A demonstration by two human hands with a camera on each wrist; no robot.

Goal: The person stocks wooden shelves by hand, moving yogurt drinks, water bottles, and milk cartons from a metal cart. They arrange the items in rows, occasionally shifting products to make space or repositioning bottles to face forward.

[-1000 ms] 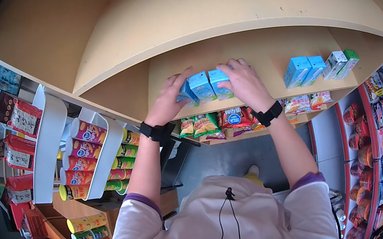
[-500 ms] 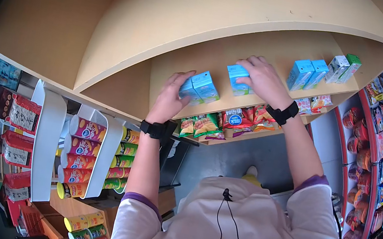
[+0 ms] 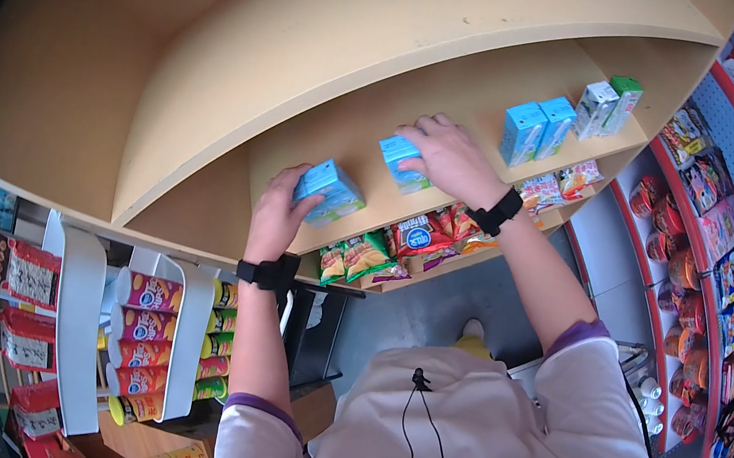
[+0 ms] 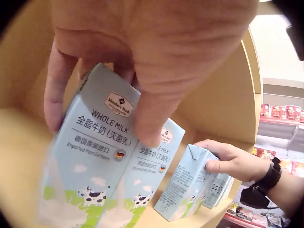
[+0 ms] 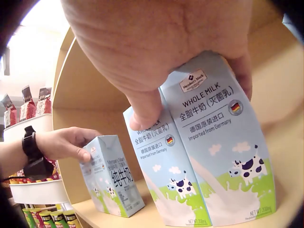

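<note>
In the head view, my left hand (image 3: 277, 214) is at the left on a wooden shelf, gripping blue whole milk cartons (image 3: 328, 186). Its thumb lies across the front of two side-by-side cartons (image 4: 97, 156) in the left wrist view, with the other fingers behind the top and side. A short gap to the right, my right hand (image 3: 456, 161) holds more milk cartons (image 3: 404, 165). The right wrist view shows two such cartons (image 5: 223, 152) standing side by side, the thumb on the front of one and fingers round the far edge.
Farther right on the shelf (image 3: 232, 250) stand two more blue cartons (image 3: 537, 131), then white and green ones (image 3: 605, 109). Bagged snacks (image 3: 419, 238) line the shelf below. An overhanging upper shelf board (image 3: 417, 43) curves above the hands. Chip canisters (image 3: 145, 328) are racked at left.
The blue cartons stood close together before. The right hand has shifted its cartons rightward, leaving a gap from those at the left hand. The head view has also turned.
</note>
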